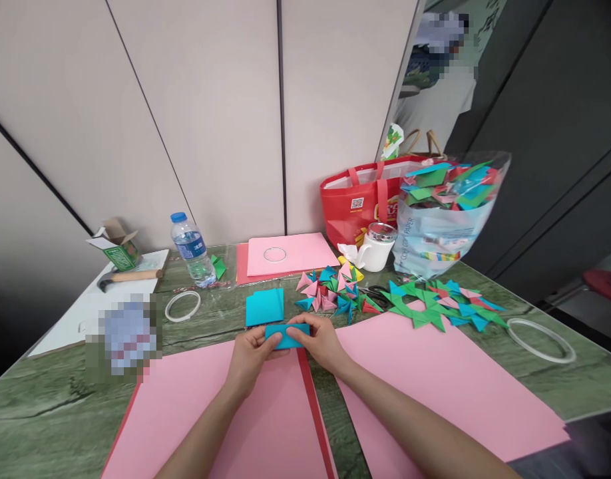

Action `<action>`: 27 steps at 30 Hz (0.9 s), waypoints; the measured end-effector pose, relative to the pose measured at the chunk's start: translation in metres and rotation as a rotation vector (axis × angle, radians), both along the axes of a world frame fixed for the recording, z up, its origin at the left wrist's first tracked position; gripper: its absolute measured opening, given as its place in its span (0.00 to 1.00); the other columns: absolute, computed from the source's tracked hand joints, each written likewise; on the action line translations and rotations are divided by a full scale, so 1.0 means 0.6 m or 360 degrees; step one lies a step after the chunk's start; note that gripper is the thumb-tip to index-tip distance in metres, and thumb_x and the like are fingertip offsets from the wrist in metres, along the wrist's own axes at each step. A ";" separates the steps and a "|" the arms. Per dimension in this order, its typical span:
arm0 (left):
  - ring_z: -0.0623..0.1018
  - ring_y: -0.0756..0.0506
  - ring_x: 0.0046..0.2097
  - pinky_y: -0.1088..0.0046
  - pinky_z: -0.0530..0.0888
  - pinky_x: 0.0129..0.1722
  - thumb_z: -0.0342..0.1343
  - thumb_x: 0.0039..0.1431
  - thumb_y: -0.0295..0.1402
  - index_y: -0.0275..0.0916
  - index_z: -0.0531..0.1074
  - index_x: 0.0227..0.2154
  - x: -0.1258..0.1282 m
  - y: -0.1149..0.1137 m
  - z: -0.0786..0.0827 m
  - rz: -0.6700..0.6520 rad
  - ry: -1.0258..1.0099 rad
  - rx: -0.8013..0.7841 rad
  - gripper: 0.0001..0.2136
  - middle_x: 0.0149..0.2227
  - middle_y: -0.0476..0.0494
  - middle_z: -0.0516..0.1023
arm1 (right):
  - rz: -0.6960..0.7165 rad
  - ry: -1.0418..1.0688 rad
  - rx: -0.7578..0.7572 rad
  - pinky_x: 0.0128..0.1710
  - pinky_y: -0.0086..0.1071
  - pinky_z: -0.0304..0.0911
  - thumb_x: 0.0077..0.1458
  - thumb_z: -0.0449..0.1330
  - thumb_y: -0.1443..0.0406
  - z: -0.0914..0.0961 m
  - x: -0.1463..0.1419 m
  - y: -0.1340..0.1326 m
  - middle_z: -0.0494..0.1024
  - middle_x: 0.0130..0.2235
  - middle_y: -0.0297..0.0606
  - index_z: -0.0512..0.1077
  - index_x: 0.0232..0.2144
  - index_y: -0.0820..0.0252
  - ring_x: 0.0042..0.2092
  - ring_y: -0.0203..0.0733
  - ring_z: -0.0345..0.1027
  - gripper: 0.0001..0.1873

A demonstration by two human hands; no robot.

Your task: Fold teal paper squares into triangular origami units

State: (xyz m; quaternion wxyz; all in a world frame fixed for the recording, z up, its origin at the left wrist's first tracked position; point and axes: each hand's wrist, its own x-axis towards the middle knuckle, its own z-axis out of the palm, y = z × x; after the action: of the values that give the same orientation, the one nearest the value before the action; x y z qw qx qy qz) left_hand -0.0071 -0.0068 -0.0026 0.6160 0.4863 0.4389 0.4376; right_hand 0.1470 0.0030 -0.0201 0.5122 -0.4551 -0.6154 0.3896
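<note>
Between my two hands is a folded strip of blue paper (287, 337), held level above the pink sheets. My left hand (253, 352) pinches its left end, thumb on the front. At the right end my right hand (321, 338) grips it the same way, thumb near the middle. Just behind lies a small stack of blue paper squares (264, 307). Under my forearms are large pink sheets (196, 406) with a red edge on the left, and more pink sheets (435, 379) on the right.
Folded paper pieces (330, 289) and joined paper stars (440, 303) lie behind the right sheets, near black scissors (378, 297). Further back stand a water bottle (190, 249), a white mug (379, 247), a red bag (350, 206) and a plastic bag (430, 239). A hammer (130, 276) lies left.
</note>
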 end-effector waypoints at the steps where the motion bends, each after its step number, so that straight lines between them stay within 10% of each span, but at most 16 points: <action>1: 0.76 0.43 0.34 0.65 0.74 0.35 0.58 0.45 0.35 0.34 0.75 0.33 0.000 0.000 0.000 0.0001 0.0004 -0.0001 0.12 0.29 0.46 0.79 | 0.0000 0.0000 -0.0001 0.31 0.30 0.61 0.44 0.59 0.62 0.000 0.000 0.000 0.75 0.29 0.36 0.73 0.26 0.60 0.32 0.40 0.67 0.07; 27: 0.68 0.52 0.20 0.78 0.66 0.19 0.61 0.38 0.32 0.39 0.77 0.29 0.003 -0.003 0.018 0.0252 0.0472 0.0329 0.10 0.20 0.51 0.75 | 0.0028 -0.0016 -0.0007 0.32 0.30 0.61 0.44 0.59 0.62 0.003 -0.001 -0.005 0.75 0.31 0.36 0.72 0.29 0.60 0.33 0.39 0.67 0.08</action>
State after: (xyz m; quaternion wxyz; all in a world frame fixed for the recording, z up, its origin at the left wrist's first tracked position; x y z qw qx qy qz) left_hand -0.0054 -0.0084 0.0082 0.4550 0.5701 0.5144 0.4510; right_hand 0.1462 0.0002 -0.0186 0.5048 -0.4528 -0.6210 0.3931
